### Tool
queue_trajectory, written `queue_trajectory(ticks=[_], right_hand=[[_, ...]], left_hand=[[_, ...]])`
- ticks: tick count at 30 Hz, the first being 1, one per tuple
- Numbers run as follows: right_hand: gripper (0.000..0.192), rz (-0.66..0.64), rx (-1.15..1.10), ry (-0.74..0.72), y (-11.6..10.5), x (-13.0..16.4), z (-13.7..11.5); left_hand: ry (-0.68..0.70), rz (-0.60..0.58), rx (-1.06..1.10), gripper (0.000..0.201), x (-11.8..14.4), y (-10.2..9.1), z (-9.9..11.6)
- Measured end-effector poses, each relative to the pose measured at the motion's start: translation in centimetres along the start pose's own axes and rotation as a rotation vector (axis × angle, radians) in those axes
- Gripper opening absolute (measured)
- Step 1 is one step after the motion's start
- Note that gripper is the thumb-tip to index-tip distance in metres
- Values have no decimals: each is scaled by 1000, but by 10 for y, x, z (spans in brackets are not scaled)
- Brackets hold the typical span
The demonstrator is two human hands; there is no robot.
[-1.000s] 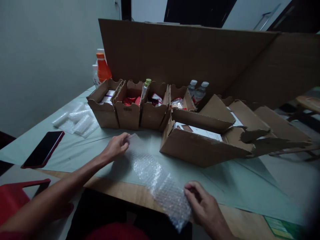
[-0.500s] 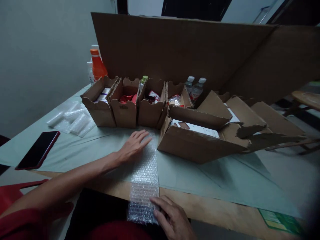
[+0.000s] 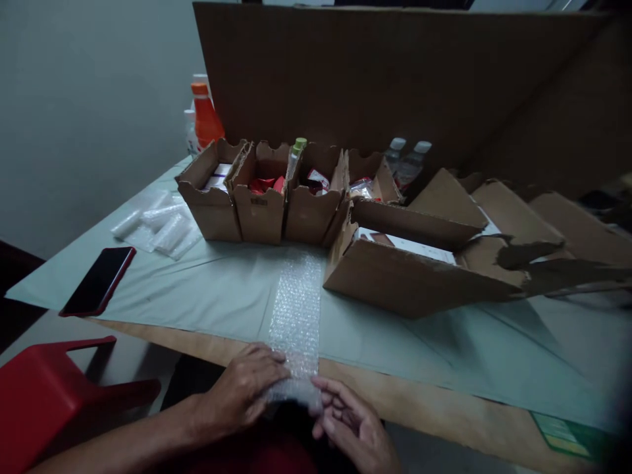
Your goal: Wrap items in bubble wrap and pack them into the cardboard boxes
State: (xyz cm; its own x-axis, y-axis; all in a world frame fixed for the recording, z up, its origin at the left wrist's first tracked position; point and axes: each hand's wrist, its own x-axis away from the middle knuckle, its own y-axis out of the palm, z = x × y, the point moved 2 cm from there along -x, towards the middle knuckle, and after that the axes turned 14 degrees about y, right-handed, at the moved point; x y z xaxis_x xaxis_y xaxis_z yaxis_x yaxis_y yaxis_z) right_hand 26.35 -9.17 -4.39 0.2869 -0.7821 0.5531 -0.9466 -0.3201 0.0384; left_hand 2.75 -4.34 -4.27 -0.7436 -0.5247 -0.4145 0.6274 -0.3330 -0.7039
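A long strip of bubble wrap (image 3: 296, 309) lies over the pale green cloth, running from the cardboard bins to the table's near edge. Its near end is lifted and bent over at the edge, between both hands. My left hand (image 3: 254, 382) is closed on the left side of that end, thumb underneath. At the right corner my right hand (image 3: 353, 418) pinches the wrap between thumb and fingers. The bent end is slightly blurred.
Cardboard bins (image 3: 261, 217) with small packages stand in a row behind the strip. A larger cardboard box (image 3: 415, 283) sits to the right. Left are clear wrap rolls (image 3: 168, 227) and a phone (image 3: 99, 282). Bottles, including an orange one (image 3: 207, 122), stand behind. A red stool (image 3: 54, 388) is lower left.
My left hand has come back from the strip's far end to its near end. The near end, formerly hanging over the edge, is now lifted and folded between both hands. The view has shifted.
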Motion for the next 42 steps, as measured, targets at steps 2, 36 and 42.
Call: queue_trajectory(ticks=[2,36,42], right_hand=[[53,27,31,-87,-6,9,1],[35,669,1078,-780,3,-55,-47],[31,590,1072,-758,4,-73,-55]], left_hand=[[-161,99,69,33,-10,-3,-6],[-396,202,-230,40,-42,-11,-57],[-336,240,-324,42,-32,-17,-45]])
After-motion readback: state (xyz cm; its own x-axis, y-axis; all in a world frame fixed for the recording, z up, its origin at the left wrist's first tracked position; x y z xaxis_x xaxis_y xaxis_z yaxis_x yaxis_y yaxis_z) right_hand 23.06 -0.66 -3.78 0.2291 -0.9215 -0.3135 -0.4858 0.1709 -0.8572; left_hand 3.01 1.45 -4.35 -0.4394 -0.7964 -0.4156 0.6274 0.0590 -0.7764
